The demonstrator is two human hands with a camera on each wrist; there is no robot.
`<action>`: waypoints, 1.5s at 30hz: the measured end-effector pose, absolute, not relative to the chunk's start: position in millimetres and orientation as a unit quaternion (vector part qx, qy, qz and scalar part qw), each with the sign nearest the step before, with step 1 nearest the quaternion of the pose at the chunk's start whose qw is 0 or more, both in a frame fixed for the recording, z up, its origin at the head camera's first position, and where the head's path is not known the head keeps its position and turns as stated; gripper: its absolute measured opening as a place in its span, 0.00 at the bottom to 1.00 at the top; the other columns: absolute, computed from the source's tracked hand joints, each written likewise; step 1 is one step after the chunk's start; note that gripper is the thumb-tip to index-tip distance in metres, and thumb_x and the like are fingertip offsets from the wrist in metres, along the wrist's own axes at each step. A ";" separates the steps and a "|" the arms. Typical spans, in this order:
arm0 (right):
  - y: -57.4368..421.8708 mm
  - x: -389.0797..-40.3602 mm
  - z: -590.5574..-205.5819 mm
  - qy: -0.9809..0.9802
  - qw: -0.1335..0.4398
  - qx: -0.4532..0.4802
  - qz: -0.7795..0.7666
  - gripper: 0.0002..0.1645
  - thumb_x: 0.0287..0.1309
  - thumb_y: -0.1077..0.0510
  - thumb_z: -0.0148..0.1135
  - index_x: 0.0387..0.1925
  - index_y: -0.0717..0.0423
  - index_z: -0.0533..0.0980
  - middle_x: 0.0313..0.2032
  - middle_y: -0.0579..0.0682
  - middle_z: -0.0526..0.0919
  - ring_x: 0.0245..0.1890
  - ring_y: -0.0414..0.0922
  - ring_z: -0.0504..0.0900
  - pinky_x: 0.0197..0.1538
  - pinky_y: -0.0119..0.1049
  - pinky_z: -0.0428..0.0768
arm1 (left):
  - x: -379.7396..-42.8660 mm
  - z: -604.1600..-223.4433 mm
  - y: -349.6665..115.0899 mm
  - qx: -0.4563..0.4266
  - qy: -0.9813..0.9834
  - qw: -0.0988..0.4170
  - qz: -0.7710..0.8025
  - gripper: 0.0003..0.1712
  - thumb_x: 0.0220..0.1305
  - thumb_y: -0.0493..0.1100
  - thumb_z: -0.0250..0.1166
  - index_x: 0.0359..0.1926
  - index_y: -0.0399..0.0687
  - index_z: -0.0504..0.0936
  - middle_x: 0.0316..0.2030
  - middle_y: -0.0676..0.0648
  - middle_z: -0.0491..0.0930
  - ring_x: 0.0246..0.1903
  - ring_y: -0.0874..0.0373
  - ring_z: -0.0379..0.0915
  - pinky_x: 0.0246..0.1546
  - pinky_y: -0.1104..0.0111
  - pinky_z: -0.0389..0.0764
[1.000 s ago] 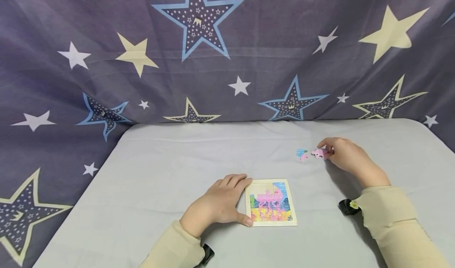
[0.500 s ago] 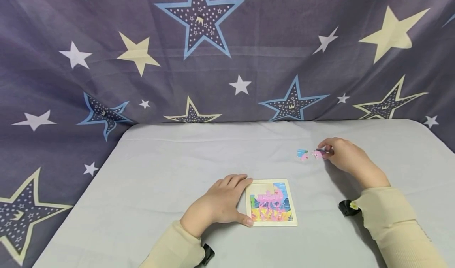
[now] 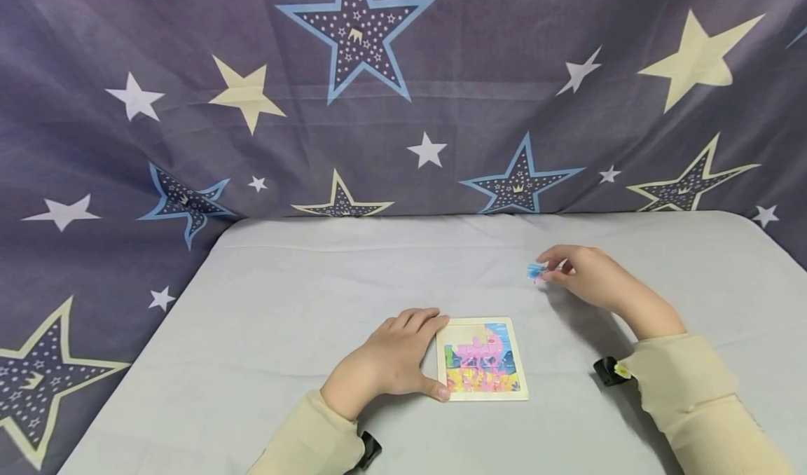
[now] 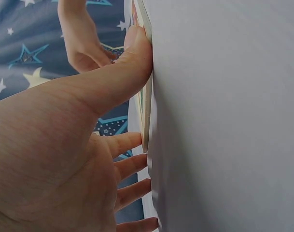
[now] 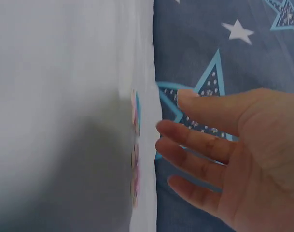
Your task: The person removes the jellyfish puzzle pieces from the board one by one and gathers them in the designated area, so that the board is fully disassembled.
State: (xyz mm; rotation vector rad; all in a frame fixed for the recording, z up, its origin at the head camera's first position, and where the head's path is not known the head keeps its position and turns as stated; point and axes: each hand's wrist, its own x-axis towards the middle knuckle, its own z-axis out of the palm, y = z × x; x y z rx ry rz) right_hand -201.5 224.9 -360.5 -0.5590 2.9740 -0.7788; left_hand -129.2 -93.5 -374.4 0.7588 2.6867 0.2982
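Note:
A square jigsaw puzzle tray (image 3: 485, 396) with a pale rim lies on the grey cloth. Pink, blue and yellow pieces fill most of it; its upper left part shows bare. My left hand (image 3: 392, 359) is spread along its left side, forefinger at the far corner and thumb at the near one. In the left wrist view the thumb (image 4: 132, 53) presses on the tray's edge. My right hand (image 3: 589, 275) hovers at a blue-and-pink puzzle piece (image 3: 534, 271), fingers parted and holding nothing. A pink puzzle piece (image 5: 136, 176) lies beside it, hidden under the hand in the head view.
A grey cloth (image 3: 302, 286) covers the table. Behind and to the left hangs a dark curtain (image 3: 378, 132) with stars. Each wrist wears a black strap with a camera, the right one by a small yellow flower (image 3: 621, 370).
My right hand has let go of the pink puzzle piece and moved left to the blue-and-pink one. My left hand and the tray stay put.

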 end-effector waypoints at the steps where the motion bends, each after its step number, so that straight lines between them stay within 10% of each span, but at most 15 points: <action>1: 222.5 -200.5 -360.4 0.949 0.008 -0.188 -0.254 0.15 0.63 0.61 0.65 0.50 0.63 0.80 0.38 0.53 0.84 0.38 0.50 0.80 0.41 0.48 0.77 | -129.2 -374.6 -93.5 0.266 0.944 0.166 0.105 0.62 0.47 0.68 0.74 0.77 0.50 0.56 0.75 0.47 0.53 0.73 0.50 0.47 0.71 0.51 0.56; 45: 163.2 -173.2 -368.7 0.877 0.172 -0.344 -0.288 0.15 0.47 0.65 0.77 0.36 0.48 0.84 0.29 0.42 0.73 0.28 0.38 0.69 0.32 0.29 0.73 | -129.4 -374.9 -92.0 0.262 0.945 0.164 0.106 0.62 0.46 0.68 0.74 0.76 0.50 0.57 0.75 0.48 0.54 0.73 0.50 0.48 0.70 0.50 0.57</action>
